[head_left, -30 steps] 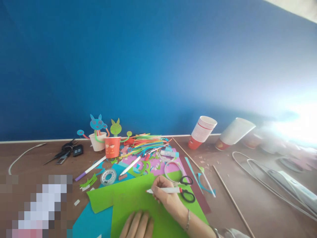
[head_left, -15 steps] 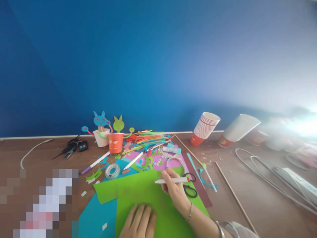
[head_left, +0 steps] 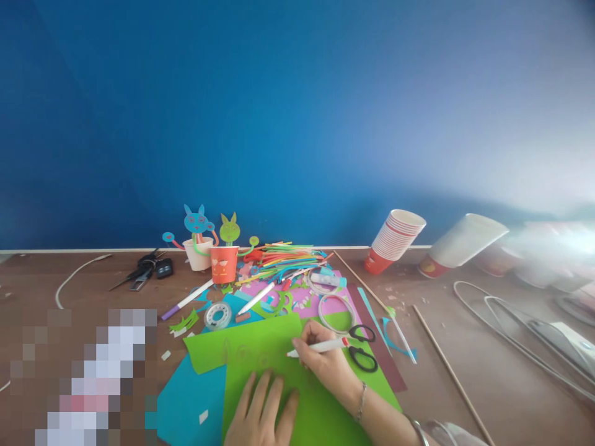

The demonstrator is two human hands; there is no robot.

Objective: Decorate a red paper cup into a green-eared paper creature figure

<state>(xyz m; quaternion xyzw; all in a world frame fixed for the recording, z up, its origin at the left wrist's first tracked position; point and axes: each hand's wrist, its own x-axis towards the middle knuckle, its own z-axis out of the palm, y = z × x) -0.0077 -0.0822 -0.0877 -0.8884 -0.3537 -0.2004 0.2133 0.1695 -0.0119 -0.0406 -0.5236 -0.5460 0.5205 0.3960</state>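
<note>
The right hand (head_left: pixel 329 364) is closed in a writing grip, thumb and fingers pinched about the barrel of the marker (head_left: pixel 333 344). The marker lies across the grip: the pale tip projects to the left of the fingers, the red end to the right, toward the scissors (head_left: pixel 367 370). The tip is positioned at the surface of the green sheet (head_left: pixel 320 412); contact between tip and sheet cannot be confirmed. Faint marks are visible on the sheet, left of the tip.

The left hand (head_left: pixel 264 412) is open, palm down, fingers slightly spread, and rests on the green sheet. No item is seen in its grasp. The marker is located forward and to the right of this hand, clear of its fingers.

The green sheet extends beneath both hands and partly overlaps the blue sheet (head_left: pixel 193 402) at left. The black scissor handles are located just beside the right hand, on its right side. A tape roll (head_left: pixel 209 317) and a white pen (head_left: pixel 255 300) are located beyond the sheet's far edge on the bench (head_left: pixel 441 396).
</note>
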